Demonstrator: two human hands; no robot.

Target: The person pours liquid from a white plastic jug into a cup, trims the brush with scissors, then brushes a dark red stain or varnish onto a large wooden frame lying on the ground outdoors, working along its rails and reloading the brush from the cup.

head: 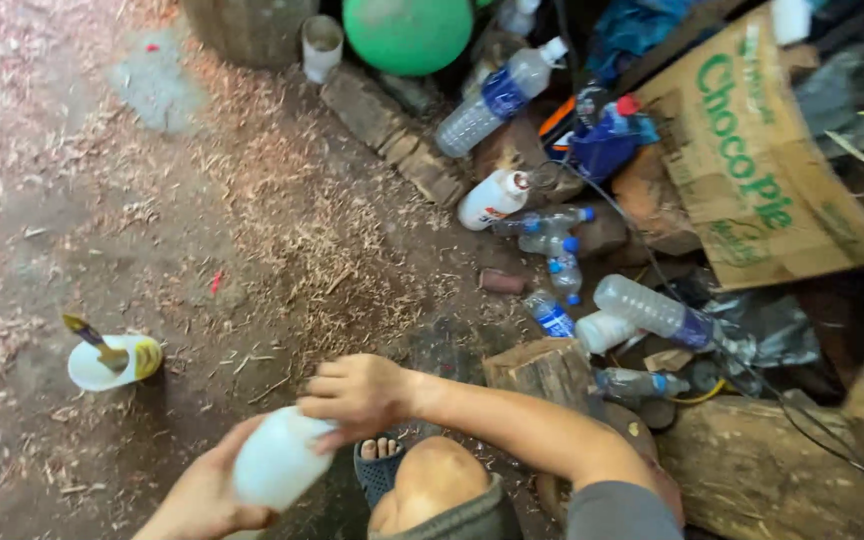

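Both my hands hold a white plastic bottle (279,462) low in the head view, above my knee. My left hand (207,490) grips its lower body from underneath. My right hand (357,396) is wrapped over its top end, hiding the cap. My foot in a blue sandal (380,462) shows just beneath the bottle. To the left on the dirt floor stands a small white and yellow tub (112,362) with a brush handle sticking out of it.
Several empty plastic bottles (500,97) lie scattered to the right among a wood block (542,372), a log (762,470), a brown cardboard box (767,165), a green ball (408,33) and bricks (392,135). Sawdust covers the floor (132,200).
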